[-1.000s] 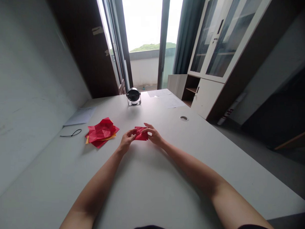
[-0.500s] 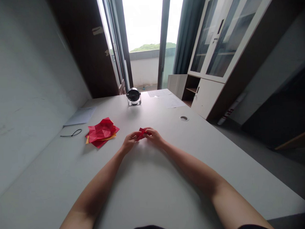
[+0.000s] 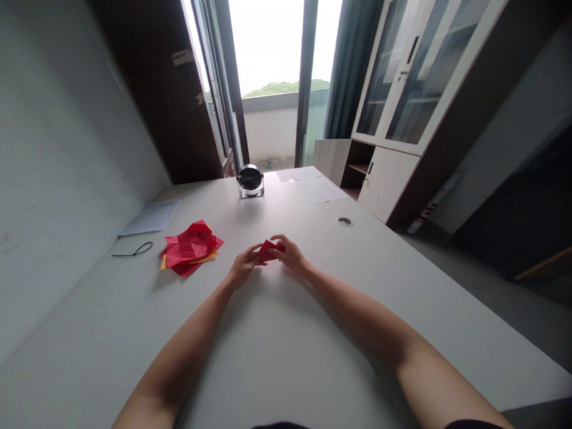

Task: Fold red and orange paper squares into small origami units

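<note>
A small piece of folded red paper (image 3: 268, 251) is held between my two hands, over the middle of the white table. My left hand (image 3: 244, 265) pinches its left end between thumb and fingers. At its right end, my right hand (image 3: 290, 254) grips it with the thumb on the near face, and the fingers curl behind it, partly hidden. To the left of my hands lies a loose pile of creased red paper (image 3: 193, 243), with orange paper (image 3: 205, 258) showing beneath the top sheet.
A round black-and-silver device (image 3: 250, 180) stands near the table's far edge. At left are a black cable tie (image 3: 138, 250) and a white sheet (image 3: 150, 218). A round cable hole (image 3: 345, 222) and pale papers (image 3: 320, 191) are at right. The table (image 3: 281, 352) adjoins the left wall.
The red paper has turned in my fingers, so a broader flat face now shows. My right fingers have lifted and shifted slightly; my left hand has barely moved.
</note>
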`<action>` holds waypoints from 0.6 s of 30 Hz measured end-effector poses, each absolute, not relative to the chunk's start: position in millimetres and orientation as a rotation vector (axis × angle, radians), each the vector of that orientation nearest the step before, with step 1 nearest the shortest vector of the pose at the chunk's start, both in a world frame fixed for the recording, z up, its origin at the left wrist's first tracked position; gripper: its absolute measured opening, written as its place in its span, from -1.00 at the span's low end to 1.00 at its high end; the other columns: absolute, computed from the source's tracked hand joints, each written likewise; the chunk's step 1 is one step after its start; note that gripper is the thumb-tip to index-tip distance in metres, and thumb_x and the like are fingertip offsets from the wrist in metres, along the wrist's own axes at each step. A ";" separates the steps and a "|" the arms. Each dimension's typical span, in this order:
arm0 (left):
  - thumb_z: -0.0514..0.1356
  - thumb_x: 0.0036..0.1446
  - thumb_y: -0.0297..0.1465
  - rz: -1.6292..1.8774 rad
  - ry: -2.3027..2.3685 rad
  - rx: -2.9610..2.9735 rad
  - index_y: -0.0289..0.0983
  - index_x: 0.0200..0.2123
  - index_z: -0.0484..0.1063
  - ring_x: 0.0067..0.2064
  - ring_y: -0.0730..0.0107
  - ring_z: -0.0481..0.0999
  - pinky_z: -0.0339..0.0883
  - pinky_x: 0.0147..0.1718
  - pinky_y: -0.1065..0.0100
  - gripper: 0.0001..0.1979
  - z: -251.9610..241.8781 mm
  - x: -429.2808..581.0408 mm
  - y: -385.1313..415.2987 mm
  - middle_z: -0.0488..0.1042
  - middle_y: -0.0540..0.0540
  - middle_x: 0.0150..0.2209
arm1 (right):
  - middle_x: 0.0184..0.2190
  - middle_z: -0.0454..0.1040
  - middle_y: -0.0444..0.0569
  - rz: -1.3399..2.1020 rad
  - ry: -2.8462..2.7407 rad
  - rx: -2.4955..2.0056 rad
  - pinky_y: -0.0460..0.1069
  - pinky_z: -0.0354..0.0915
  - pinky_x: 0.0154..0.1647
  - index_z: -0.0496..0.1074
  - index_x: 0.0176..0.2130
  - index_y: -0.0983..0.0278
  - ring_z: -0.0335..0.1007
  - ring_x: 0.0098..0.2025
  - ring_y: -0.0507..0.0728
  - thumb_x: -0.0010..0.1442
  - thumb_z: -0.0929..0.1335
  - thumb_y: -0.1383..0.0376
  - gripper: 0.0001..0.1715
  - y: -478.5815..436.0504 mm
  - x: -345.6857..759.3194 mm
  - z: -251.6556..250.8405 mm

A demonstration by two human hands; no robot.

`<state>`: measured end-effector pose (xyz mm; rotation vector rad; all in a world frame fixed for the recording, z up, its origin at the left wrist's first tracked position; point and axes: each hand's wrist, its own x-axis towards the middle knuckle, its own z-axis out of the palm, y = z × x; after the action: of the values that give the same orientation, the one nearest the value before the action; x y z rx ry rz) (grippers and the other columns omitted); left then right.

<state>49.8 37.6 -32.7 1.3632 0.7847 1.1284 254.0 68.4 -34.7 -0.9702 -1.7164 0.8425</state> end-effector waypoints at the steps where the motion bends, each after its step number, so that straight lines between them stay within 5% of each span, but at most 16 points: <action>1: 0.33 0.10 -0.26 1.124 0.790 1.365 -0.28 0.25 0.29 -0.16 0.14 0.62 0.46 -0.14 0.15 -0.34 -32.6 49.5 37.6 0.59 -0.25 -0.06 | -0.55 0.30 -0.25 0.835 -1.727 -0.973 -0.10 0.13 -0.44 0.39 -0.05 0.20 0.18 -0.50 0.02 0.14 0.36 0.13 -0.62 68.4 254.4 -34.2; 6: 0.34 0.07 -0.21 1.079 0.895 1.380 -0.25 0.26 0.29 -0.21 0.24 0.61 0.41 -0.29 0.33 -0.30 -29.6 47.9 35.2 0.61 -0.23 -0.11 | -0.57 0.26 -0.19 0.791 -1.781 -1.010 -0.10 0.05 -0.46 0.37 -0.44 0.27 0.11 -0.49 0.00 0.18 0.32 0.08 -0.67 68.1 253.7 -33.9; 10: 0.33 0.07 -0.13 1.096 0.941 1.418 -0.31 -0.01 0.52 -0.21 0.26 0.59 0.39 -0.30 0.36 -0.51 -30.0 48.4 33.8 0.62 -0.19 -0.17 | -0.57 0.25 -0.20 0.816 -1.843 -1.016 -0.10 0.01 -0.48 0.34 -0.46 0.27 0.09 -0.50 0.00 0.17 0.32 0.03 -0.62 66.0 250.9 -34.2; 18: 0.35 0.03 -0.12 1.116 0.973 1.427 -0.33 -0.14 0.56 -0.31 0.25 0.58 0.43 -0.31 0.29 -0.56 -27.7 49.8 34.5 0.62 -0.15 -0.28 | -0.60 0.19 -0.21 0.740 -1.863 -1.098 -0.09 -0.03 -0.48 0.26 -0.52 0.27 0.05 -0.51 -0.01 0.23 0.25 -0.04 -0.50 60.6 252.5 -22.1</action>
<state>49.8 34.5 -27.7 1.4267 0.9728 1.1156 252.5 60.6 -22.1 -1.0981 -1.8635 0.7401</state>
